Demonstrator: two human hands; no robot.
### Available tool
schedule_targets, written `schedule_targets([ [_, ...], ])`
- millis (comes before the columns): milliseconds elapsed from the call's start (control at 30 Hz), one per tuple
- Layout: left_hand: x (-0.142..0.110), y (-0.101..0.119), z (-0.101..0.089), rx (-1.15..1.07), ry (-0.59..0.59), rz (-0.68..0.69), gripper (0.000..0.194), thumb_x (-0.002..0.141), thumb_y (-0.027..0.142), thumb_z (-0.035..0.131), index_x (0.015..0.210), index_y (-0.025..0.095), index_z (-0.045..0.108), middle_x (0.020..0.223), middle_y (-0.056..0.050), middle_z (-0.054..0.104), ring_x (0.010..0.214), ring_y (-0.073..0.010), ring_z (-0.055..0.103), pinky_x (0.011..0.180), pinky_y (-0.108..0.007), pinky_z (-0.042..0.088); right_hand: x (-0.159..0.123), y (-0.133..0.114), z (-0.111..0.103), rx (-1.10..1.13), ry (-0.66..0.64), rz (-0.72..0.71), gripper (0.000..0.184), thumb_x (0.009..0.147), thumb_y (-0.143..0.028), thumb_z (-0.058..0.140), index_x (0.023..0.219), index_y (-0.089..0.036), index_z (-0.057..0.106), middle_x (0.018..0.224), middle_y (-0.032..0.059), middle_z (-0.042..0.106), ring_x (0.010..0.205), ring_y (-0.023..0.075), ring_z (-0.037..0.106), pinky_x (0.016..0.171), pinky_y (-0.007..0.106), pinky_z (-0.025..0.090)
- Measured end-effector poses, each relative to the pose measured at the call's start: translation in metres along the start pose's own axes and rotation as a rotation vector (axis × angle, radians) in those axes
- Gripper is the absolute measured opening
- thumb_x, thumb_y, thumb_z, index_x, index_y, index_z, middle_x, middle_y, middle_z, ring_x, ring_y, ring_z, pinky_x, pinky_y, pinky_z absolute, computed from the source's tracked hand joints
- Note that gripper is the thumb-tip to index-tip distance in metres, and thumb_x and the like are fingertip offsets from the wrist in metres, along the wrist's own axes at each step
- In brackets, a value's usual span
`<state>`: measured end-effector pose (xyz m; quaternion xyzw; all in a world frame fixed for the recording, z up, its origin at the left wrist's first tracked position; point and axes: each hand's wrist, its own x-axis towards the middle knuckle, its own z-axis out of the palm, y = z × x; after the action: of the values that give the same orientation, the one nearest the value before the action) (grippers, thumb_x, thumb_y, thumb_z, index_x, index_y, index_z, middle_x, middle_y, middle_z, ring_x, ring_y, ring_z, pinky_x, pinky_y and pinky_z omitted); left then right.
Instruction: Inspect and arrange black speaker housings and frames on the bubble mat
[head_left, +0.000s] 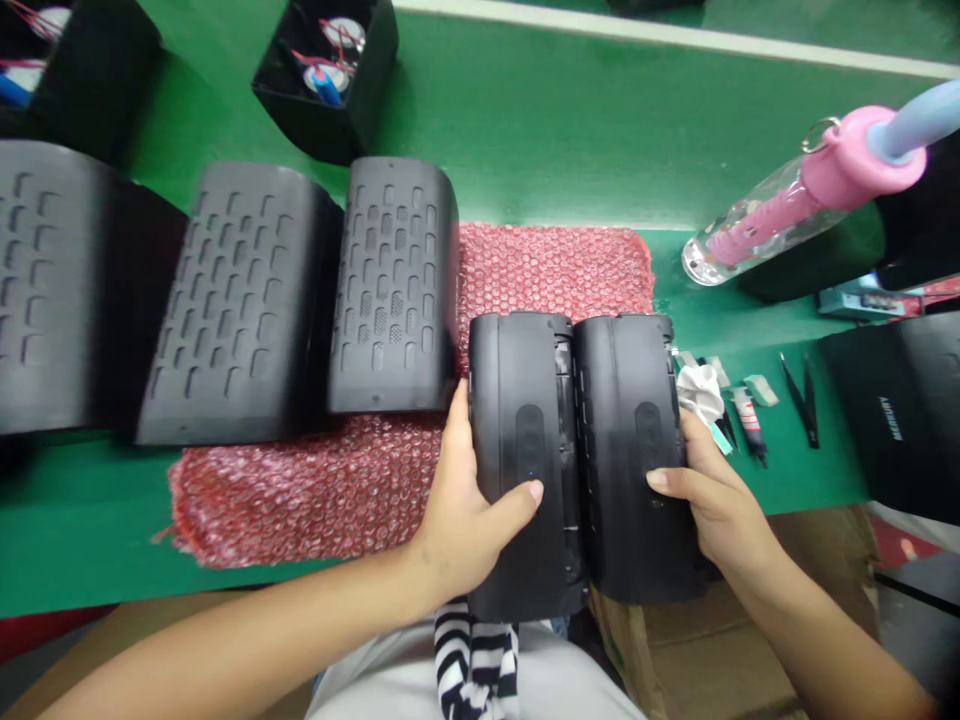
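Two black speaker housings stand side by side at the near edge of the bench, partly over a red bubble-wrap mat (540, 265). My left hand (465, 510) grips the left housing (525, 450) from its left side, thumb pressed on its front by a small blue light. My right hand (712, 495) grips the right housing (637, 450) from its right side, thumb on its front face.
Three black perforated speaker shells (394, 285) lie in a row at left on the green bench (540, 130). Open black housings with wiring (326, 70) sit at the back. A clear bottle with pink cap (795, 205), tweezers (802, 395), a small tube (746, 415) and another black unit (900, 420) lie at right.
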<state>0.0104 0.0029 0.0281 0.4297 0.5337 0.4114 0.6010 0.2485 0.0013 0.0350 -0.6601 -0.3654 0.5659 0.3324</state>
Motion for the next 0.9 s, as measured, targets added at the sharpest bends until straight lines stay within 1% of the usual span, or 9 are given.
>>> schedule_targets([
  [133,0.001,-0.004,0.000,0.040,0.015,0.019,0.104,0.076,0.031,0.070,0.157,0.016,0.005,0.162,-0.015,0.024,0.148,-0.0327,0.029,0.124,-0.051,0.021,0.001,0.004,0.000,0.038,-0.012,-0.045,0.064,0.071,-0.030,0.062,0.134,-0.029,0.047,0.132,0.0012,0.060,0.122,0.0288,0.056,0.103,0.042,0.046],
  [267,0.002,-0.008,-0.001,0.068,0.034,0.024,0.104,0.075,0.031,0.070,0.157,0.017,0.007,0.163,-0.015,0.024,0.150,-0.0321,0.025,0.124,-0.050,0.019,0.005,0.005,0.001,-0.006,0.009,-0.052,0.066,0.070,-0.032,0.062,0.133,-0.027,0.045,0.133,0.0045,0.059,0.124,0.0307,0.055,0.104,0.045,0.046],
  [467,0.003,-0.013,-0.004,0.129,0.037,0.043,0.107,0.073,0.032,0.072,0.158,0.019,0.008,0.164,-0.014,0.020,0.152,-0.0319,0.020,0.124,-0.049,0.018,0.011,0.004,0.006,-0.113,0.029,-0.073,0.071,0.073,-0.047,0.065,0.134,-0.021,0.040,0.138,0.0133,0.053,0.127,0.0325,0.053,0.108,0.050,0.043],
  [533,0.005,-0.014,-0.006,0.158,0.027,0.050,0.110,0.072,0.035,0.073,0.158,0.018,0.006,0.165,-0.014,0.019,0.152,-0.0319,0.020,0.124,-0.049,0.018,0.008,0.004,0.008,-0.244,0.107,-0.160,0.082,0.074,-0.053,0.065,0.141,-0.018,0.034,0.142,0.0176,0.048,0.130,0.0334,0.050,0.111,0.052,0.039],
  [600,0.006,-0.013,-0.007,0.200,0.012,0.052,0.114,0.071,0.037,0.074,0.158,0.017,0.003,0.165,-0.016,0.017,0.152,-0.0321,0.020,0.124,-0.049,0.018,0.003,0.001,0.012,-0.454,0.211,-0.281,0.096,0.073,-0.056,0.067,0.149,-0.016,0.024,0.149,0.0206,0.040,0.137,0.0350,0.043,0.115,0.055,0.033],
  [633,0.007,-0.011,-0.008,0.227,0.000,0.052,0.118,0.069,0.039,0.075,0.158,0.015,0.001,0.164,-0.017,0.018,0.151,-0.0328,0.021,0.124,-0.049,0.017,0.000,-0.001,0.014,-0.569,0.236,-0.319,0.102,0.072,-0.056,0.068,0.152,-0.016,0.019,0.152,0.0212,0.036,0.141,0.0360,0.038,0.117,0.056,0.030],
  [700,0.008,-0.008,-0.009,0.282,-0.031,0.047,0.128,0.062,0.040,0.080,0.158,0.012,-0.002,0.163,-0.020,0.020,0.150,-0.0345,0.024,0.123,-0.051,0.017,-0.006,-0.007,0.019,-0.757,0.210,-0.317,0.109,0.071,-0.058,0.070,0.155,-0.015,0.015,0.157,0.0218,0.029,0.146,0.0381,0.029,0.118,0.058,0.028],
  [767,0.009,-0.005,-0.010,0.304,-0.047,0.035,0.135,0.058,0.040,0.082,0.157,0.010,-0.005,0.161,-0.022,0.021,0.148,-0.0350,0.027,0.123,-0.052,0.018,-0.010,-0.012,0.024,-0.865,0.151,-0.271,0.114,0.070,-0.059,0.070,0.156,-0.013,0.012,0.159,0.0229,0.026,0.148,0.0392,0.025,0.118,0.059,0.028],
  [900,0.008,-0.004,-0.009,0.311,-0.034,0.037,0.130,0.063,0.041,0.077,0.156,0.010,-0.008,0.163,-0.023,0.017,0.151,-0.0335,0.023,0.123,-0.052,0.019,-0.010,-0.014,0.027,-0.920,0.140,-0.263,0.115,0.073,-0.060,0.067,0.157,-0.009,0.008,0.158,0.0250,0.027,0.148,0.0385,0.028,0.118,0.057,0.031],
])
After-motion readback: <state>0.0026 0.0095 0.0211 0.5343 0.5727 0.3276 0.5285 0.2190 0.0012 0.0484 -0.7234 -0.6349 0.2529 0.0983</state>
